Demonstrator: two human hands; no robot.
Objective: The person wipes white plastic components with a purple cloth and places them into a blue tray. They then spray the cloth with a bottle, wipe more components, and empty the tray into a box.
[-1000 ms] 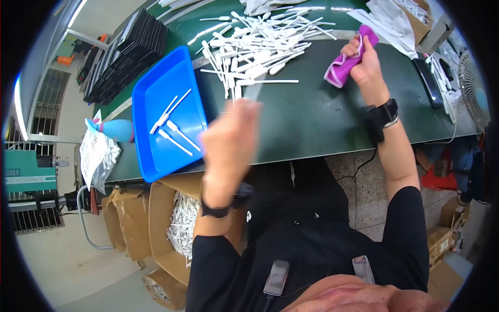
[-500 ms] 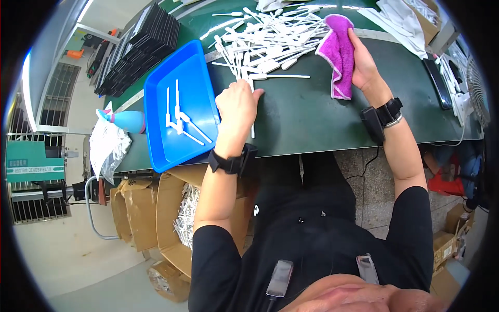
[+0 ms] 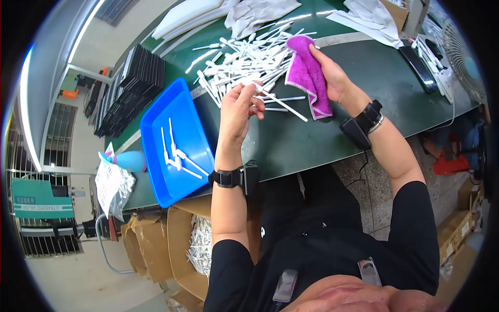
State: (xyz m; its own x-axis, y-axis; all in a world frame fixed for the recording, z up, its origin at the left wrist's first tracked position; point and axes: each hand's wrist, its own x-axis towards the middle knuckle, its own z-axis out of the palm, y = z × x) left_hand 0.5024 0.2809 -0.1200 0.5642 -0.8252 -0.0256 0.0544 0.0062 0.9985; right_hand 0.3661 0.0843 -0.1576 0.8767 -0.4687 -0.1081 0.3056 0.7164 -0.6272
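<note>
My left hand (image 3: 238, 112) pinches a white plastic stick with a thick end (image 3: 287, 108) by that end, its thin shaft slanting down to the right above the bench. Draped in my right hand (image 3: 334, 78) is a purple cloth (image 3: 306, 78) with a pale edge, just right of the stick's shaft. Beyond both hands spreads a loose pile of similar white sticks (image 3: 224, 63), partly hidden by my left hand. On the left, several more white sticks (image 3: 167, 151) lie in a blue tray (image 3: 167, 193).
Left of the tray are a light-blue bottle (image 3: 131, 161), a clear bag (image 3: 112, 186) and stacked black trays (image 3: 132, 86). Below the green bench (image 3: 291, 151) stands a cardboard box (image 3: 178, 260) of white sticks. At right are a black flat device (image 3: 419, 68) and a fan (image 3: 462, 57).
My left hand has turned and lifted, and its stick now points down to the right toward the cloth. My right hand still holds the cloth. The whole view has shifted.
</note>
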